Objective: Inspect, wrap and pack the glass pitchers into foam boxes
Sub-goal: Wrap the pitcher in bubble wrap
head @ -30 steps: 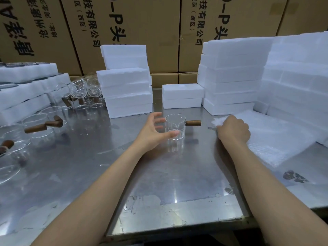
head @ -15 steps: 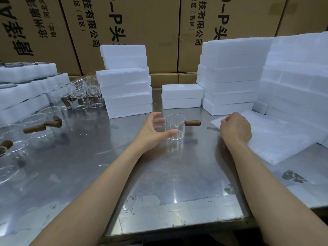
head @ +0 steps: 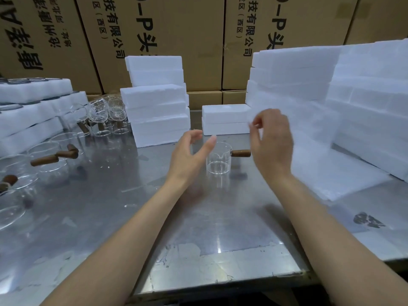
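Right hand (head: 272, 142) lifted wrap sheet (head: 309, 138); pitcher (head: 218, 161) unmoved

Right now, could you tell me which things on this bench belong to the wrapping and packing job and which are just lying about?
In the job:
- glass pitcher with wooden handle, upright between the hands
- left hand, open beside it
- right hand, pinching a wrap sheet
- stack of wrap sheets
- foam boxes
- waiting pitchers

Lying about:
- cardboard cartons behind
- dark smudge on the metal table
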A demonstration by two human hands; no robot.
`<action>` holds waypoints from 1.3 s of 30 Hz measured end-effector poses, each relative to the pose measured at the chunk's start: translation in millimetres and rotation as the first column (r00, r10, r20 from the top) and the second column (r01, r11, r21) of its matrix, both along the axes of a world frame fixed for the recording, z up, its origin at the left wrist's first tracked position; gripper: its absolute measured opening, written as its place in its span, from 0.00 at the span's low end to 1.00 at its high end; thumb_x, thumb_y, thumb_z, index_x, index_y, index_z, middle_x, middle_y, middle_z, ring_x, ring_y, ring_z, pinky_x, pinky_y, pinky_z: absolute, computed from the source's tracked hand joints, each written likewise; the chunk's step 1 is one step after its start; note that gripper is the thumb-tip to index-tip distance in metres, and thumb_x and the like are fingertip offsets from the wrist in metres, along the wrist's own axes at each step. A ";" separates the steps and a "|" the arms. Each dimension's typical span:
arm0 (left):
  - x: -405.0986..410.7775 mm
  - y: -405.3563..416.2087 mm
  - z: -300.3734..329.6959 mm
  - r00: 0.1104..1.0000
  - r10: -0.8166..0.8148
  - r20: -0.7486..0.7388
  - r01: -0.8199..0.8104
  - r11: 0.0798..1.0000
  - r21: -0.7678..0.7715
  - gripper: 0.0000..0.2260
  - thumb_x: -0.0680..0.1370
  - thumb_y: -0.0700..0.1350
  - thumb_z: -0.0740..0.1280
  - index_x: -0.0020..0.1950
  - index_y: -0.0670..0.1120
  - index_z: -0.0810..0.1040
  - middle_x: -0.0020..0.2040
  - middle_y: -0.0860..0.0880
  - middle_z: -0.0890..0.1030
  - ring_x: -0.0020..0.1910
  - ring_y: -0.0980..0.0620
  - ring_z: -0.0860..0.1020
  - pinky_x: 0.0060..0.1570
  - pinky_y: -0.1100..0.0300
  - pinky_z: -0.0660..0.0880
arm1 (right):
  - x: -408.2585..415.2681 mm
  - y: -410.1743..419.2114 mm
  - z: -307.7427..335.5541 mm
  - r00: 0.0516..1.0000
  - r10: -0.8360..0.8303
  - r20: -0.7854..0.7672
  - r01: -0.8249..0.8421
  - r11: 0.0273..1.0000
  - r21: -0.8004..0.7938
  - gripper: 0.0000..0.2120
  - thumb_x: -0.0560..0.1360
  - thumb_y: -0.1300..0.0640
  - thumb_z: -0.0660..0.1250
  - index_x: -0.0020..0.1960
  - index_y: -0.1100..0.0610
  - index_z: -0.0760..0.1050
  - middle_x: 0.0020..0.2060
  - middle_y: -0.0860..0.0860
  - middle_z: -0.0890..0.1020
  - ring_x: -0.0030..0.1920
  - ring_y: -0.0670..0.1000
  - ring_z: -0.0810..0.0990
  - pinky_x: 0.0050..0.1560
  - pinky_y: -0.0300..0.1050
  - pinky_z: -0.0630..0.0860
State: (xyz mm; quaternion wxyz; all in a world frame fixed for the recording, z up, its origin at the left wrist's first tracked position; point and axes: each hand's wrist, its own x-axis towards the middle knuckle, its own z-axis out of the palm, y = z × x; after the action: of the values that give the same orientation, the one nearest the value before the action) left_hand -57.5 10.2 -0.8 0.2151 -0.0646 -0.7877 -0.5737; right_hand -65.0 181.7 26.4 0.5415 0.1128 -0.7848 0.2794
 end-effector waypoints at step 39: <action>6.5 -20.3 3.5 0.921 0.376 -0.097 -0.275 0.454 -0.847 0.24 0.78 0.40 0.56 0.76 0.46 0.59 0.50 0.41 0.81 0.49 0.39 0.76 0.45 0.54 0.62 | -20.5 -6.2 -31.4 0.581 0.111 0.806 -0.054 0.994 -0.099 0.17 0.81 0.44 0.51 0.49 0.56 0.69 0.44 0.52 0.78 0.50 0.56 0.76 0.45 0.47 0.68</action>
State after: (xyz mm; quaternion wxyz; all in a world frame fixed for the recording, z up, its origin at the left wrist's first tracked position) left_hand -51.1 -10.1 2.7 0.2204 0.0209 -0.9728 -0.0676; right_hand -85.5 175.5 -4.9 0.1146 -0.0077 -0.9298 0.3497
